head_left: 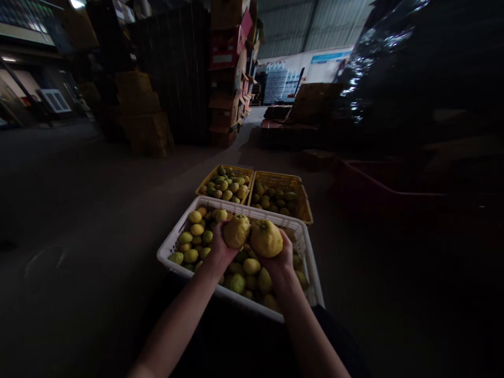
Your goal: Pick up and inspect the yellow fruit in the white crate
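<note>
My left hand (221, 251) is wrapped round a large, lumpy yellow citrus fruit (237, 231) with a greenish top. A second, slightly bigger yellow citrus fruit (266, 239) sits in my right hand (284, 260), its stem end facing up. Both fruits are held side by side, almost touching, above a white plastic crate (179, 226). Inside that crate lie several yellow and green fruits, among them a yellow one (251, 266) and a green one (237, 283) below my hands. My forearms cover part of the crate's contents.
Two yellow crates of similar fruit, a left one (201, 184) and a right one (307, 207), stand just beyond the white crate. A red bin (378, 184) is at the right. Stacked cardboard boxes (224, 100) rise behind, with more boxes (142, 113) at left.
</note>
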Tool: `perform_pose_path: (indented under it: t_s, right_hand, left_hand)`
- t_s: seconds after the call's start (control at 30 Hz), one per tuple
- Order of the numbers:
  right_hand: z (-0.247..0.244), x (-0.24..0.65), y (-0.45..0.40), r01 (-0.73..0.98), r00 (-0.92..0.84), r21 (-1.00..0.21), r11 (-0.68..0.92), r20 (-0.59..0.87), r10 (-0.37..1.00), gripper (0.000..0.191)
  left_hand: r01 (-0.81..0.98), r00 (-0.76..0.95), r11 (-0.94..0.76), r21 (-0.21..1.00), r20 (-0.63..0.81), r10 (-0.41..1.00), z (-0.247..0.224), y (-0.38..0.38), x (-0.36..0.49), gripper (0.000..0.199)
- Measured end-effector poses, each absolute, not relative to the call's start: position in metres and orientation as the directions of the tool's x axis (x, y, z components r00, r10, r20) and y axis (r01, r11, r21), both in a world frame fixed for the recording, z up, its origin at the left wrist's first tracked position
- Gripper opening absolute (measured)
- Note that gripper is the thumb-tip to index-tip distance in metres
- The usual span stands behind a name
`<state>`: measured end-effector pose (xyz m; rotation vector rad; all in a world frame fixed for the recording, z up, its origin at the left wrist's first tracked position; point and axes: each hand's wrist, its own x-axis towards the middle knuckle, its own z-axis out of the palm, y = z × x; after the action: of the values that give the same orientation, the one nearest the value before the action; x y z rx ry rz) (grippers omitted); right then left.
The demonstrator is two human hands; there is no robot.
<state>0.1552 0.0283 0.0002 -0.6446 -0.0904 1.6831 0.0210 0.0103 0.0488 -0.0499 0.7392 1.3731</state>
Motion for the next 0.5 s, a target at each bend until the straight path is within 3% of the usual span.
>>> perform_pose_path:
  t_s: [0.2, 0.5]
  right_hand:
    - [0.015, 0.153, 0.024, -0.882, -0.054, -0.403, -0.243, -0.426, 0.903, 0.021]
    - [0.030, 0.153, 0.013, -0.916, -0.143, -0.285, -0.283, -0.427, 0.893, 0.028]
  left_hand:
    - [-0.907, 0.005, 0.232, 0.350, -0.544, 0.839, 0.059, 0.008, 0.023, 0.018]
    - [-0.927, -0.041, 0.155, 0.341, -0.504, 0.863, 0.053, 0.015, 0.023, 0.030]
